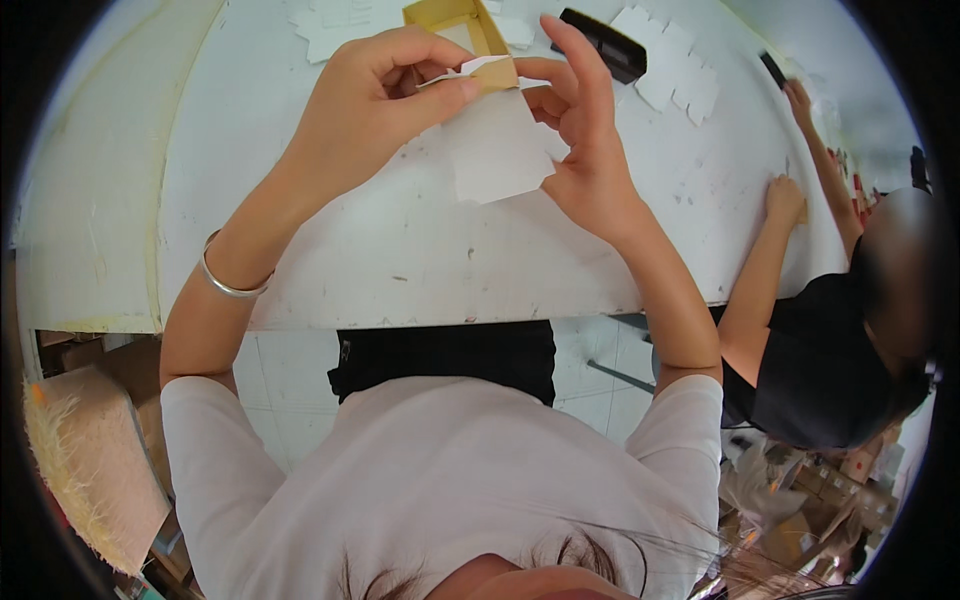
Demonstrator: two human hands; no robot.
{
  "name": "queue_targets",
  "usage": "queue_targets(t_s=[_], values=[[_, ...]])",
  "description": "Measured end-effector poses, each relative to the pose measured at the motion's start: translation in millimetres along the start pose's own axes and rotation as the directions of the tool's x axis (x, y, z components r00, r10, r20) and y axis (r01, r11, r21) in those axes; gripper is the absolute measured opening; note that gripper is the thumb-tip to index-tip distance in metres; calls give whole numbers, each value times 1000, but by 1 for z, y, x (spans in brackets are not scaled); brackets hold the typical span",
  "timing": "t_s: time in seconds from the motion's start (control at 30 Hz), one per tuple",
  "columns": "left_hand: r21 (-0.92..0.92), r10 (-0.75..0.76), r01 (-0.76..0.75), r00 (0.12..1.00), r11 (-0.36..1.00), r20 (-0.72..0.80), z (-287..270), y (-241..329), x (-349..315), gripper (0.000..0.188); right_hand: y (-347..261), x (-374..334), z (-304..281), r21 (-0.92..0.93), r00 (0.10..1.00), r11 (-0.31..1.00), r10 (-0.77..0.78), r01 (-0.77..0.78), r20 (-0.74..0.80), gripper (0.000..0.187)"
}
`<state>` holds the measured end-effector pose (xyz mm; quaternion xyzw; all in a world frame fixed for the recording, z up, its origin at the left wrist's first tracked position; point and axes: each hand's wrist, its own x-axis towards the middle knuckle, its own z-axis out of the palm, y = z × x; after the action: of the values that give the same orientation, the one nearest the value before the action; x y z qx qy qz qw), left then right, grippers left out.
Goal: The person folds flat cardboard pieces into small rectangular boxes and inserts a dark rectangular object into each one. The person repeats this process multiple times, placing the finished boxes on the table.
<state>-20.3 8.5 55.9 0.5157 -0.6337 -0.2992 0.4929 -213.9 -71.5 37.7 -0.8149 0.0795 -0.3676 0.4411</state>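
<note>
White card point(497, 155) was up off the desk point(400, 250), or so it looked, held btwn the two hands at upper ctr of the view. Long axis ran roughly top to bottom, tilted a bit: one end up by the fingers, other end pointing back twd the wearer. Lower edge sloped, R corner higher than L; R edge notched. At the top end sat a tan piece point(495, 75), lying roughly L–R across the card; couldn't tell if joined or separate.

L hand point(385, 95) was closed in a pinch on the card's top end, thumb on the L end of the tan piece, other fingers curled behind. R hand point(585, 120) was part open on the card's R side: one digit raised clear, the rest bent in twd card & tan piece. Couldn't tell if it gripped or only touched.

Just beyond the hands, a yellow box point(492, 33), open top, partly cut off by the frame. To its R, a black box point(603, 46), long axis slanting down to the R. White cutouts point(678, 68) lay next to that; more cutouts point(335, 25) at upper L.

Bangle point(235, 290) on L wrist. Far R, a co-worker point(820, 370) in black had one arm stretched out, hand at a dark item point(773, 70).
</note>
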Motion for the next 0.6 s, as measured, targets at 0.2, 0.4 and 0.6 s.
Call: queue_targets(t_s=[0.2, 0.4, 0.6], values=[[-56, 31, -34, 998, 998, -63, 6, 9, 29, 16, 17, 25, -8, 76, 984, 997, 21, -7, -179, 34], [-72, 68, -75, 994, 995, -84, 12, -7, 48, 25, 17, 17, -12, 115, 903, 955, 296, -274, -311, 28], [297, 338, -285, 930, 911, -146, 42, 6, 52, 18, 27, 16, -26, 150, 959, 985, 125, -89, -253, 25]])
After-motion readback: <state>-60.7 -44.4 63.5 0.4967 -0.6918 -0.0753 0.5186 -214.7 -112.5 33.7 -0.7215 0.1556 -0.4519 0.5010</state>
